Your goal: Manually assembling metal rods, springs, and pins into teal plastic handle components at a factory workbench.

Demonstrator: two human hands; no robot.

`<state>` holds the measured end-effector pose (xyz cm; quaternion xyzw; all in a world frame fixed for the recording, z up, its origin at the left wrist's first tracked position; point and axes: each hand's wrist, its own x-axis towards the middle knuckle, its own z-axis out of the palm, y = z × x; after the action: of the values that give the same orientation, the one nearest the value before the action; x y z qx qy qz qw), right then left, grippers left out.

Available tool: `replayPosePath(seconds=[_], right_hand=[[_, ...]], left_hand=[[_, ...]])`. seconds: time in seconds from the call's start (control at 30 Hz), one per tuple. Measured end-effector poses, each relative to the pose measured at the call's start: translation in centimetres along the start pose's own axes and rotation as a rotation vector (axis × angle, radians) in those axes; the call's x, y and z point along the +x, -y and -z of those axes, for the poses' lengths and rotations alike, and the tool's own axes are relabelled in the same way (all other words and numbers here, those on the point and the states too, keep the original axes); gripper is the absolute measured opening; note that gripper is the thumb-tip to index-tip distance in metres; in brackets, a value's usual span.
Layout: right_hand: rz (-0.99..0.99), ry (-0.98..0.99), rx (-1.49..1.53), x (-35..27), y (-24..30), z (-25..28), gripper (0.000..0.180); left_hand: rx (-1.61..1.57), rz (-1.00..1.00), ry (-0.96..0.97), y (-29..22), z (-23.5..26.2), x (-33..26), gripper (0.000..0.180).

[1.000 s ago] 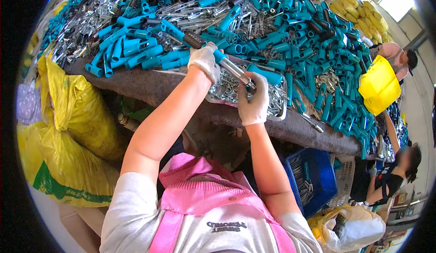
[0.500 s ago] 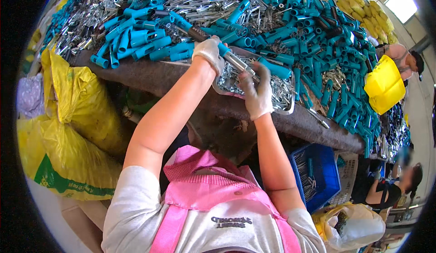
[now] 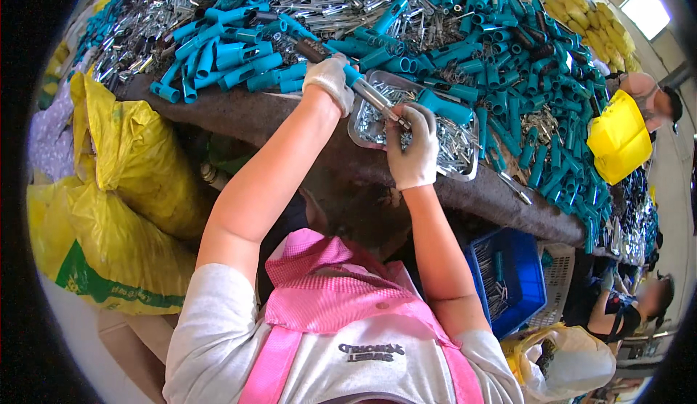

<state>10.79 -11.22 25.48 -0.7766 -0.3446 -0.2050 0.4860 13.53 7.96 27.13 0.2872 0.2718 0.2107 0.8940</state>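
My gloved left hand (image 3: 329, 83) is wrapped round the teal section of a long tool with a teal tubular handle and a silver metal shaft (image 3: 376, 100). A dark brown length shows beyond that hand, in line with the tool. My gloved right hand (image 3: 415, 146) has its fingers and thumb closed on the metal end; the small parts there are hidden by the fingers. The tool is held tilted over a clear plastic tray (image 3: 465, 174) full of small silver metal pieces. A teal tube (image 3: 444, 108) lies across the tray's far right corner.
Heaped teal tubes (image 3: 501, 63) and thin metal rods (image 3: 319, 5) cover the brown-cloth table (image 3: 247, 124). Yellow sacks (image 3: 138, 157) stand at left. A blue crate (image 3: 526, 288) and white sack (image 3: 573, 368) are at lower right. Two people work at far right, near a yellow sheet (image 3: 618, 139).
My right hand has moved slightly down, and its fingers have closed onto the metal end of the tool. My left hand keeps its hold, having shifted a little left.
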Motion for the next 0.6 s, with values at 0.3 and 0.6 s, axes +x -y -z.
replayPosePath(seconds=[0.3, 0.6], right_hand=[[-0.054, -0.047, 0.090, 0.2, 1.3, -0.7, 0.026], [0.016, -0.061, -0.300, 2.2, -3.0, -0.7, 0.024]], left_hand=[[-0.092, 0.049, -0.059, -0.3, 0.1, 0.3, 0.008], [0.314, -0.206, 0.084, 0.4, -2.0, 0.2, 0.031]])
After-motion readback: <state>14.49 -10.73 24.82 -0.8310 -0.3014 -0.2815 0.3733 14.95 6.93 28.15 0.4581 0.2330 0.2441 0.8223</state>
